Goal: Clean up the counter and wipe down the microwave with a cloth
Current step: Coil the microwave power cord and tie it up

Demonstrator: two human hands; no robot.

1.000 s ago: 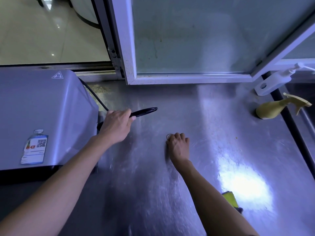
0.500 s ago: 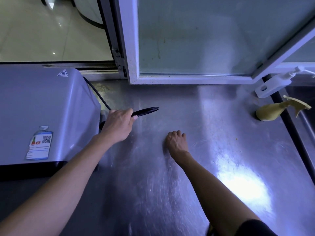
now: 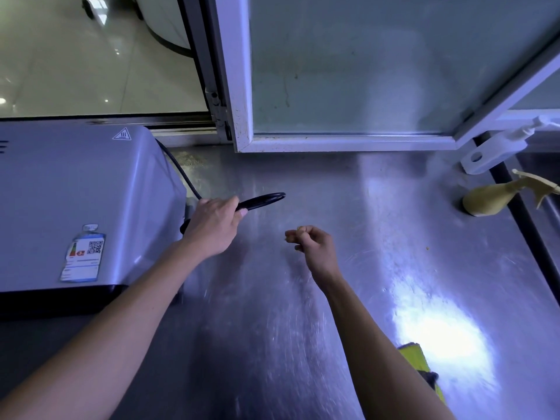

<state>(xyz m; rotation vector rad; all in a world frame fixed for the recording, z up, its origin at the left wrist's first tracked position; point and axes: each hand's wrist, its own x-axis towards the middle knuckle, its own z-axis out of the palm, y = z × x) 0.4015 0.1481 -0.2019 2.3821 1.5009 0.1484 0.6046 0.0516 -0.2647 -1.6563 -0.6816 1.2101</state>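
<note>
I see my left hand (image 3: 213, 227) holding the black cable (image 3: 263, 200) beside the microwave (image 3: 78, 204); my right hand (image 3: 312, 242) pinches a small scrap above the bench (image 3: 272, 313). A spray bottle (image 3: 488, 200) lies far right, a yellow cloth (image 3: 416, 359) near my right forearm.

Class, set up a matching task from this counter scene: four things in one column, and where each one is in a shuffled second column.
Things:
1. microwave
2. spray bottle
3. power cord
4. yellow cloth

Places:
A. gripped in the left hand
B. far right of the counter
C. left side of the counter
D. near edge, behind the right forearm

Pairs: 1-C, 2-B, 3-A, 4-D
</note>
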